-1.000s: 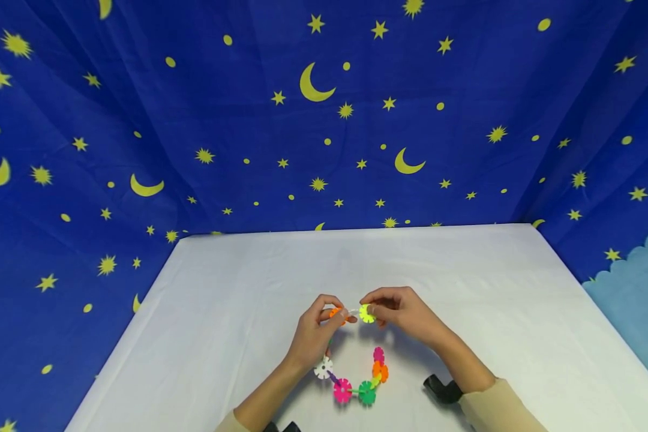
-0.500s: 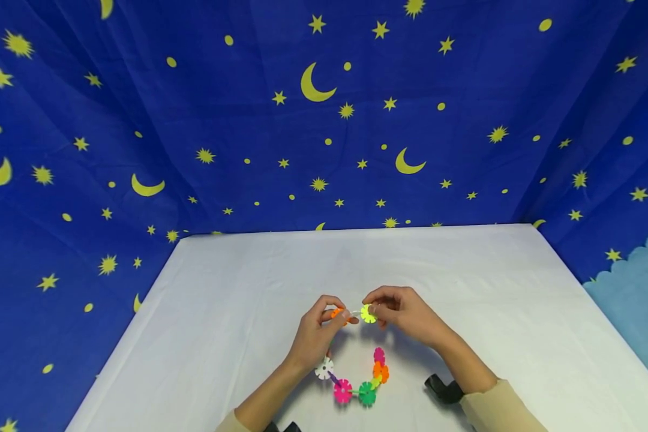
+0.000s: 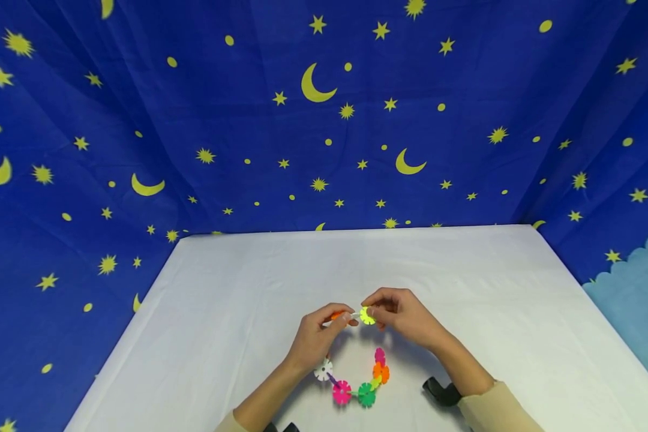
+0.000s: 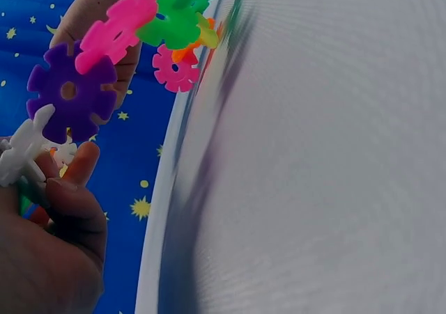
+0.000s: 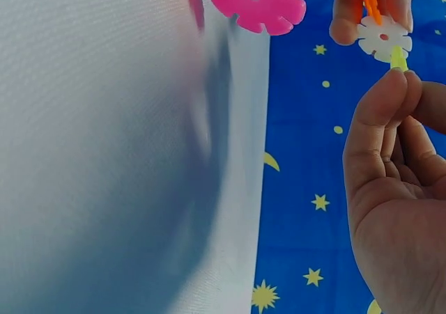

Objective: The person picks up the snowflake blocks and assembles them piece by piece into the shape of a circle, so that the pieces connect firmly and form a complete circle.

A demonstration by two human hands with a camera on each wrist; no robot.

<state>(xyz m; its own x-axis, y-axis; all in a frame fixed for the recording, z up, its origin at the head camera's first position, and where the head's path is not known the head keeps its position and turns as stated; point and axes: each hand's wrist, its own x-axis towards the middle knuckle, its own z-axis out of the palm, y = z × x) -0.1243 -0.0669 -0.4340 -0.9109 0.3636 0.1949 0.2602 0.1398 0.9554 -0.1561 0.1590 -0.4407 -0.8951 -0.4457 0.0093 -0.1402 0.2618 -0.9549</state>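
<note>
Notched plastic snowflake discs are linked into a curved chain. My left hand [image 3: 312,337] pinches an orange disc [image 3: 337,315] near its upper end. My right hand [image 3: 407,317] pinches a yellow disc [image 3: 365,316] between thumb and fingers. Between the two hands a white disc [image 5: 375,47] joins the yellow and orange ones, seen in the right wrist view. The chain runs down past my left wrist through another white disc [image 3: 321,373], a purple disc [image 4: 50,84], a pink disc [image 3: 338,397] and a green disc [image 3: 364,399]. It ends in a magenta disc [image 3: 380,355]. My left hand hides some links.
The discs are above a white-covered table [image 3: 237,288]. A black curved object [image 3: 441,392] is beside my right forearm, and dark pieces show by the left sleeve. A blue curtain [image 3: 259,126] with moons and stars surrounds the table's back and sides.
The fingers of my left hand have dipped slightly, and the orange disc has tilted more edge-on. My right hand stays nearly in place, still pinching the yellow disc.
</note>
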